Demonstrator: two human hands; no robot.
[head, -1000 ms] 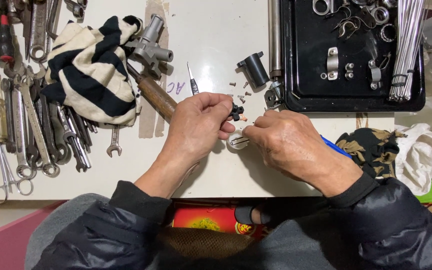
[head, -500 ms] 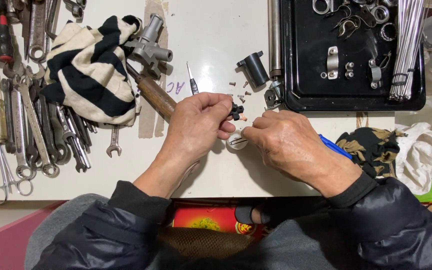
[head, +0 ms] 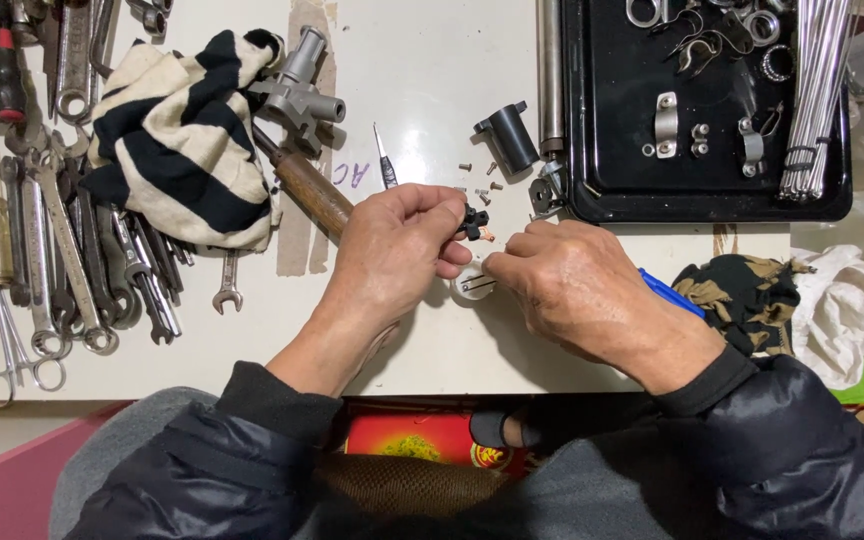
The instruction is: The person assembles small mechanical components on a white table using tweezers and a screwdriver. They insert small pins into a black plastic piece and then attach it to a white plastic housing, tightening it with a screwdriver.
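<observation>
My left hand (head: 397, 255) pinches a small black part (head: 474, 221) with a copper-coloured tip between thumb and fingers. My right hand (head: 577, 290) is closed beside it, fingertips touching the same part from the right. What the right hand grips is hidden, though a blue handle (head: 672, 292) sticks out behind it. A small white round piece (head: 472, 287) lies on the white table (head: 422, 90) just under both hands. Several tiny screws (head: 480, 187) lie scattered beyond the fingers, next to a black cylinder piece (head: 508, 137).
A striped black-and-white cloth (head: 177, 140), a grey metal fitting (head: 297, 90) and a wooden-handled tool (head: 310, 190) lie at the left. Several wrenches (head: 62, 230) fill the far left. A black tray (head: 712, 110) with metal clips and rods sits at the upper right; rags (head: 782, 300) at the right.
</observation>
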